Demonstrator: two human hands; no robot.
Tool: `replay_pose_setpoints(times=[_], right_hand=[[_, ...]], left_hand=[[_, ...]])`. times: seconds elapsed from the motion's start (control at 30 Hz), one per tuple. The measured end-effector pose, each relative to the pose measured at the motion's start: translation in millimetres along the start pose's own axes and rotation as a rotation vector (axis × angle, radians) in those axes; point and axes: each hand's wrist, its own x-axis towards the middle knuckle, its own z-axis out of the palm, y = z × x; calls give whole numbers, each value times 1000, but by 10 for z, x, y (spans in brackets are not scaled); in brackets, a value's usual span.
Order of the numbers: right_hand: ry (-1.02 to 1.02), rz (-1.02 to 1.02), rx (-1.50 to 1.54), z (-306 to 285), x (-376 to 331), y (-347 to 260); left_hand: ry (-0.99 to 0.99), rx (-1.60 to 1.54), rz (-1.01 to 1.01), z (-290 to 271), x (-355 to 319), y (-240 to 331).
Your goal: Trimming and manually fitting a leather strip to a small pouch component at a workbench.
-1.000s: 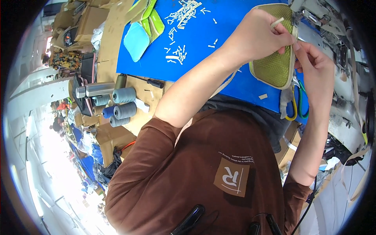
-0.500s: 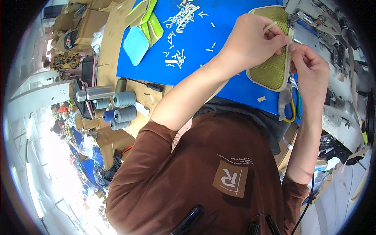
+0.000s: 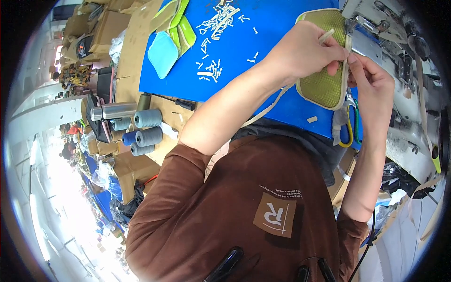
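An olive-green mesh fabric piece (image 3: 322, 89) with pale binding around its rim lies at the right end of the blue work surface, partly under my left hand. My left hand (image 3: 307, 51) is closed on a narrow cream binding strip (image 3: 275, 104). One end of that strip pokes up above the fingers, and its tail hangs below my left forearm. My right hand (image 3: 374, 80) pinches the right edge of the mesh piece, close to the left fingertips. Beside that edge stands the metal presser area of a sewing machine (image 3: 369, 23).
Scissors (image 3: 350, 129) with yellow and green handles lie below the mesh piece. Cream scraps (image 3: 218, 23) and lime and light-blue fabric pieces (image 3: 163, 54) lie on the blue surface (image 3: 183, 87). Thread cones (image 3: 149, 136) and a steel flask (image 3: 112, 111) stand at left.
My left hand has shifted slightly down over the mesh piece, its fingers reaching further toward the edge. More of the cream strip's tail shows beneath my forearm. My right hand stays nearly in place.
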Motion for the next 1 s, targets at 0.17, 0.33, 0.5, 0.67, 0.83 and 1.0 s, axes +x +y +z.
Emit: replay_pose_setpoints(times=[0.17,0.33,0.5,0.67,0.83,1.0], right_hand=[[-2,-9,16,24,-4,8],[51,-25,45,44,3,58],[89,55,16,94,20,-77],[106,70,-7,126,-1,-86],[70,52,104,153,-127,28],[41,83,145,191,-215,-23]], left_hand=[[156,278,259,42,62,-160],[325,455,753,62,137,-322],[290,558,904,-28,177,-369],[198,657,905,-130,178,-290],[175,636,871,-131,157,-301],[160,655,838,-123,126,-294]])
